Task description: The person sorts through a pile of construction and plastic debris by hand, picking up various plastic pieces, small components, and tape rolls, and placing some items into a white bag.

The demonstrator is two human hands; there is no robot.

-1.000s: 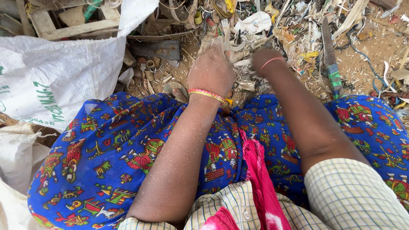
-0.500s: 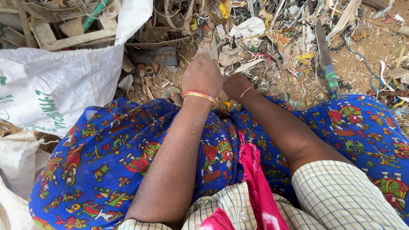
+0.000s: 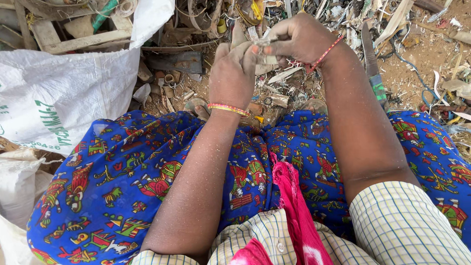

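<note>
Up front, my left hand [image 3: 234, 73] and right hand [image 3: 299, 37] meet above the blue patterned skirt [image 3: 122, 176], both closed on a small pale scrap [image 3: 262, 41], pinched between fingertips. Beyond them, a litter heap [image 3: 343, 19] covers the ground. Left of it a white woven sack [image 3: 59, 93] lies slumped; I cannot tell its contents.

Matt woven plastic sack [image 3: 68, 93], printed cloth skirt [image 3: 147, 176], rough wooden slats [image 3: 83, 41].
</note>
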